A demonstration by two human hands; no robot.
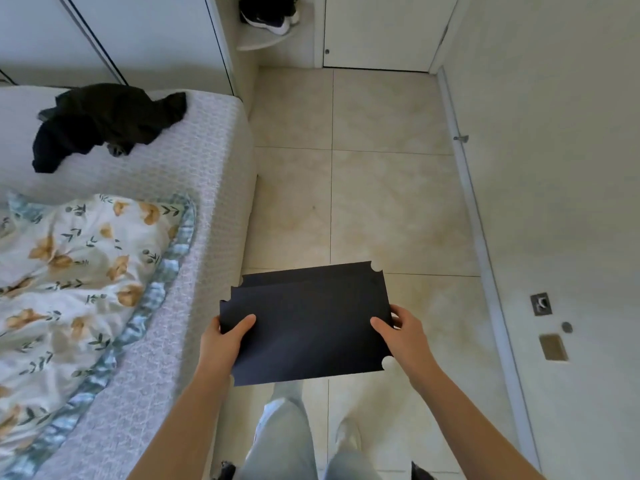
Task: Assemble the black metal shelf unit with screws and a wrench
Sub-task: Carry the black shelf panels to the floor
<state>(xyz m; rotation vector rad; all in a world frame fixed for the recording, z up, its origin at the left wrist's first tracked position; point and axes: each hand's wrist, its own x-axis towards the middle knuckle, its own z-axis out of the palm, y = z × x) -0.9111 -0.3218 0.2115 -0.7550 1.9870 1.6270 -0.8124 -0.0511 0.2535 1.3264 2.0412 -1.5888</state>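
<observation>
I hold a stack of flat black metal shelf panels (308, 323) with notched corners in front of me, above the tiled floor. My left hand (223, 341) grips the stack's left edge, thumb on top. My right hand (403, 332) grips the right edge, thumb on top too. The panels lie slightly offset, so a second panel's far edge shows behind the top one. No screws or wrench are in view.
A bed (194, 188) with a floral quilt (79, 265) and dark clothing (104, 123) fills the left. Beige floor tiles (381, 188) stretch ahead to a white door (377, 29). A wall (554, 168) runs along the right. Shoes (268, 12) sit on a corner shelf.
</observation>
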